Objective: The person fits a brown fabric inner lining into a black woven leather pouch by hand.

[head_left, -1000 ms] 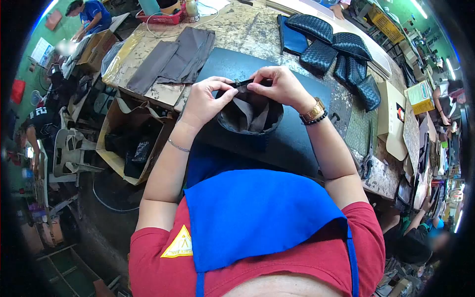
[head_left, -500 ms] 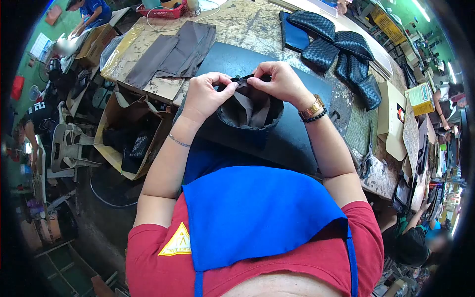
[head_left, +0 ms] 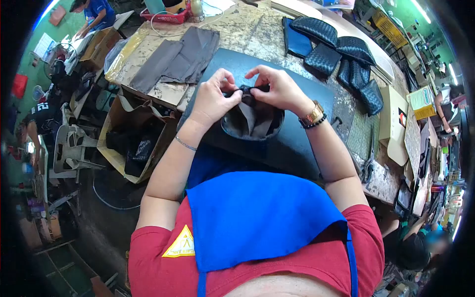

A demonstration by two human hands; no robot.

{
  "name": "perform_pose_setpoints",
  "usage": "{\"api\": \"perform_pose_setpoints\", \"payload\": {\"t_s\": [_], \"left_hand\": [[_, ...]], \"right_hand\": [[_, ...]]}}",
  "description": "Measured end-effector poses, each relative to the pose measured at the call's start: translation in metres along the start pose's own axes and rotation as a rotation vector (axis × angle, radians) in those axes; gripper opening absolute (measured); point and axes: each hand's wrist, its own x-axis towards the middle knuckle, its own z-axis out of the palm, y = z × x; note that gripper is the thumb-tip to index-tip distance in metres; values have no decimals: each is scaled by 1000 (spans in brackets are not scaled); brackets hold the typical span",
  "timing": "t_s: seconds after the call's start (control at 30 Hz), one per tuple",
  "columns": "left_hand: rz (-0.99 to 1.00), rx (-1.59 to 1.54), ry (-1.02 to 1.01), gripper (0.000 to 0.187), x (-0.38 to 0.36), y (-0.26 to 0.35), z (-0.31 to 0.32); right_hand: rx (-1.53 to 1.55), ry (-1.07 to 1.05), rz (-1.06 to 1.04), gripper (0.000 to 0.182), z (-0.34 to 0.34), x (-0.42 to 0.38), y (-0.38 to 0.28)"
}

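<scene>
In front of me, a dark pouch (head_left: 253,134) stands on a black board (head_left: 302,133), its mouth facing up and grey-brown lining showing inside. My left hand (head_left: 213,100) pinches the pouch's far rim between thumb and fingers. Close beside it, my right hand (head_left: 281,90) grips the same rim, thumb on the inner side. The two thumbs nearly meet at a small dark bunched spot on the edge. The fingertips behind the rim are partly hidden.
Grey-brown cloth pieces (head_left: 190,54) lie at the table's left. Black woven pouches (head_left: 324,58) are piled at the right, near a cardboard box (head_left: 393,123) and scissors (head_left: 367,168). A red basket (head_left: 166,17) stands at the back. Below left is an open carton (head_left: 111,148). Other people work around.
Both thumbs have come closer together on the rim, and my right index finger has lifted and curled. The view has shifted slightly.
</scene>
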Motion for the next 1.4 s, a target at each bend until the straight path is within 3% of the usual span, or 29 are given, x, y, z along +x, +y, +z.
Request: {"api": "perform_pose_setpoints", "payload": {"t_s": [0.07, 0.13, 0.17, 0.23, 0.27, 0.3, 0.37, 0.5, 0.87, 1.4], "left_hand": [[40, 73, -12, 20, 2, 8, -1], [285, 461, 75, 17, -4, 28, 1], [387, 359, 49, 16, -9, 53, -1], [478, -372, -284, 19, -29, 117, -14], [318, -817, -576, 19, -47, 143, -24], [281, -1019, -741, 20, -60, 159, -29], [315, -1205, -916, 21, -77, 179, -29], [389, -1242, -921, 23, -87, 182, -22], [446, -1269, -909, 30, -92, 180, -15], [595, -1301, -834, 40, -96, 190, -3]], "right_hand": [[17, 15, -23, 32, 2, 0, 2], [30, 101, -62, 33, 7, -1, 11], [57, 131, -26, 31, 8, -4, 11], [129, 161, -44, 30, 6, -10, 11], [68, 228, 85, 30, 11, -13, 10], [79, 257, 22, 31, 14, -14, 21], [55, 281, 100, 30, 10, -19, 17], [170, 357, 103, 29, 14, -22, 26], [118, 417, 81, 27, 17, -28, 26], [103, 379, 108, 24, 19, -29, 27]]}}
